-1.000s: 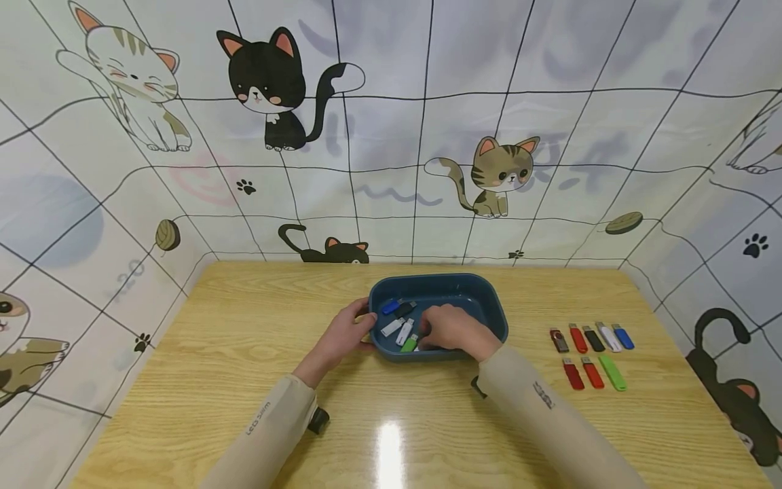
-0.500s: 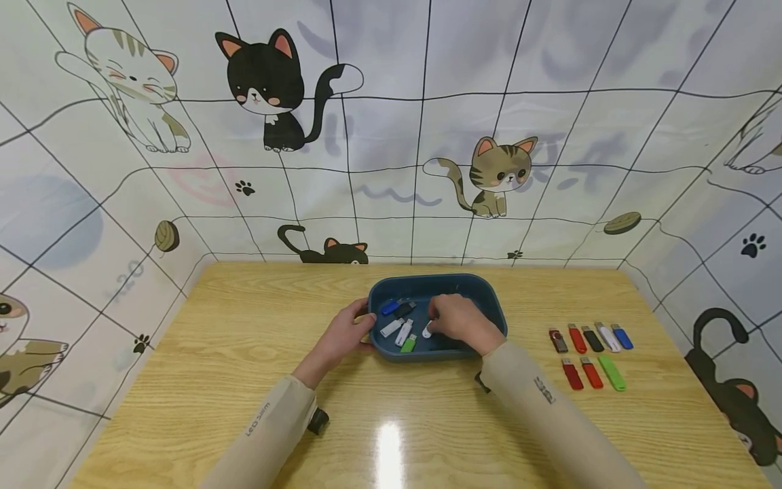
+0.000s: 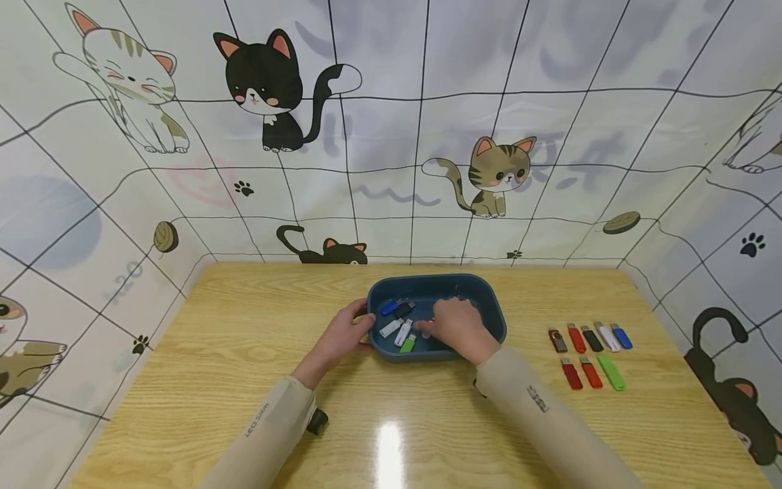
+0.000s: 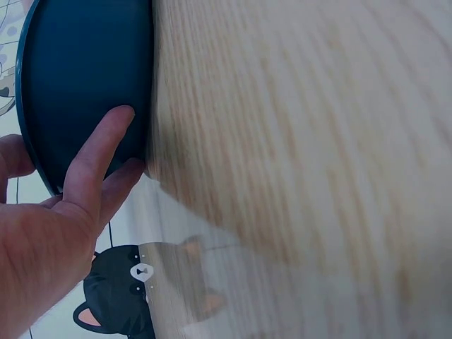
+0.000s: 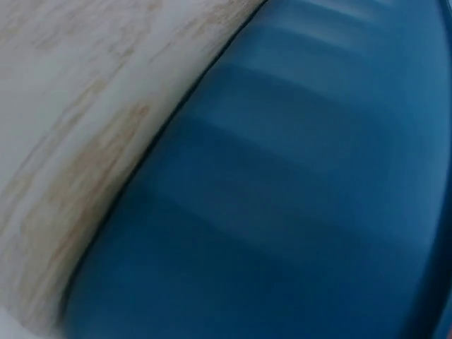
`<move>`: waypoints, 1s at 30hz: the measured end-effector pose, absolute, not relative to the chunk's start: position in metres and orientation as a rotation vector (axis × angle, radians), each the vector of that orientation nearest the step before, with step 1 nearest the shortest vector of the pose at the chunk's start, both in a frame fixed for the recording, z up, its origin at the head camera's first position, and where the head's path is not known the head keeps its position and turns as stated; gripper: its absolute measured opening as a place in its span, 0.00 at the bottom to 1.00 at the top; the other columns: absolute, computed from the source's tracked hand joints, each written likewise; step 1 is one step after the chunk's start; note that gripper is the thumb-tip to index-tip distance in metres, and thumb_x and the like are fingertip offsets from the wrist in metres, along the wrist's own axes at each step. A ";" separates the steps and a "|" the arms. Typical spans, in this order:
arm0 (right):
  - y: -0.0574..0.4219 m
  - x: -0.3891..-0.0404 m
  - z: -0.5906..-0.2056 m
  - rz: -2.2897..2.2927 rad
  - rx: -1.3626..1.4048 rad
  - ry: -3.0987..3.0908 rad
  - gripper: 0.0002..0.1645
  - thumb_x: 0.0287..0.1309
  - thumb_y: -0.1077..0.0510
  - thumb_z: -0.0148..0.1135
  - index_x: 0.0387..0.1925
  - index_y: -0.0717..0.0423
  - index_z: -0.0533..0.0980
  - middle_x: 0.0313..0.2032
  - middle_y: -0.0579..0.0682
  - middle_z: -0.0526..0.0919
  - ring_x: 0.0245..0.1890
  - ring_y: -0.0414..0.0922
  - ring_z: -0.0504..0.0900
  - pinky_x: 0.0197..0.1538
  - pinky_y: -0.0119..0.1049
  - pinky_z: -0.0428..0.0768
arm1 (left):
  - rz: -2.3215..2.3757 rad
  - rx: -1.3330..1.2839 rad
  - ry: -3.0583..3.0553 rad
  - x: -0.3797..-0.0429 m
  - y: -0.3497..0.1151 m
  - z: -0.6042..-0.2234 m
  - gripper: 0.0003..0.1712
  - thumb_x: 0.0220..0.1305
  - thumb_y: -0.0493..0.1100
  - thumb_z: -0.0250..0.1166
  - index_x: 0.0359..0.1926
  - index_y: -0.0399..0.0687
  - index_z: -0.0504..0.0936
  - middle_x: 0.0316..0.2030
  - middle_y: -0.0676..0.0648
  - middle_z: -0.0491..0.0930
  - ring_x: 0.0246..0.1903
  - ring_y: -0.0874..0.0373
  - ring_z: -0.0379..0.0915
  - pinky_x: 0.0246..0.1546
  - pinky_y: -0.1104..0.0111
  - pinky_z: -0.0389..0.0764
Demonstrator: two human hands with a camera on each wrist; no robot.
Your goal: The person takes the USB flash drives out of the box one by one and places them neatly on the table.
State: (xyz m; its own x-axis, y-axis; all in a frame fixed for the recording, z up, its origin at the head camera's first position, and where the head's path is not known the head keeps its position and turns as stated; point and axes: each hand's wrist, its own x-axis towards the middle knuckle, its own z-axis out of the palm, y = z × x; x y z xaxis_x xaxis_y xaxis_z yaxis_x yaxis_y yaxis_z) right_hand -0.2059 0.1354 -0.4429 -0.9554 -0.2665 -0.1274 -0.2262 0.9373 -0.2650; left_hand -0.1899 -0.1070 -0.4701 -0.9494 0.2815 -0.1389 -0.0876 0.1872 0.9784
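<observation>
My left hand (image 3: 348,331) grips the left end of a blue rectangular tray (image 3: 391,356), thumb over the rim. In the left wrist view the left hand (image 4: 78,191) holds the tray's end (image 4: 85,78), fingers against its outside. My right hand (image 3: 458,326) reaches down inside the tray, its thumb pointing left. A pale bit of a USB stick (image 3: 425,334) shows below that thumb; whether it is pinched is hidden. Left of it in the tray lie blue (image 3: 389,308), black (image 3: 403,310), white (image 3: 403,333) and green (image 3: 408,343) USB sticks. The blurred right wrist view shows only tray and table.
To the right, several USB sticks lie in two rows on the wooden table (image 3: 244,380), among them a blue one (image 3: 622,336), a dark red one (image 3: 571,374) and a bright green one (image 3: 612,373). A cat-patterned cloth (image 3: 391,136) stands around the table's back and sides.
My right hand shifted right with a white USB stick at its fingertips, then came back slightly left and lower, covering most of that stick. The left hand stays on the tray.
</observation>
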 end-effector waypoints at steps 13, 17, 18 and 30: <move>0.133 -0.211 -0.448 -0.444 -0.409 2.929 0.19 0.61 0.48 0.75 0.29 0.57 0.77 0.29 0.52 0.76 0.31 0.48 0.76 0.34 0.46 0.80 | 1.824 0.191 2.168 -0.189 -0.108 -0.468 0.29 0.80 0.38 0.52 0.77 0.34 0.61 0.71 0.31 0.65 0.60 0.34 0.75 0.42 0.52 0.89; 0.133 -0.211 -0.449 -0.474 -0.422 2.917 0.19 0.63 0.52 0.73 0.24 0.56 0.76 0.25 0.50 0.73 0.27 0.47 0.72 0.28 0.40 0.71 | 1.828 0.193 2.168 -0.188 -0.108 -0.467 0.30 0.80 0.39 0.52 0.77 0.34 0.61 0.71 0.31 0.65 0.61 0.34 0.75 0.42 0.51 0.89; 0.133 -0.211 -0.449 -0.482 -0.434 2.916 0.20 0.64 0.53 0.72 0.21 0.55 0.74 0.22 0.49 0.72 0.25 0.46 0.70 0.26 0.38 0.68 | 1.828 0.194 2.167 -0.188 -0.108 -0.467 0.30 0.80 0.39 0.52 0.77 0.34 0.61 0.71 0.31 0.65 0.60 0.34 0.75 0.42 0.51 0.89; 0.137 -0.210 -0.448 -0.578 -0.500 2.876 0.31 0.65 0.64 0.64 0.11 0.48 0.60 0.14 0.42 0.54 0.16 0.40 0.52 0.23 0.33 0.52 | 1.823 0.169 2.186 -0.188 -0.107 -0.467 0.30 0.80 0.40 0.53 0.76 0.36 0.62 0.71 0.33 0.66 0.60 0.36 0.76 0.42 0.52 0.90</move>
State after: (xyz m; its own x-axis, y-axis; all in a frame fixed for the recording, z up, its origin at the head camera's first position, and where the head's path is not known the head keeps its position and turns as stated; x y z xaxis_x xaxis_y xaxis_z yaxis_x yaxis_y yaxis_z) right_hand -0.2099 0.1368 -0.4480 -0.9303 -0.3547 -0.0940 -0.2908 0.8689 -0.4006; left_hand -0.1885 -0.1066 -0.4665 -0.9514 0.2717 -0.1450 -0.0938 0.1927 0.9768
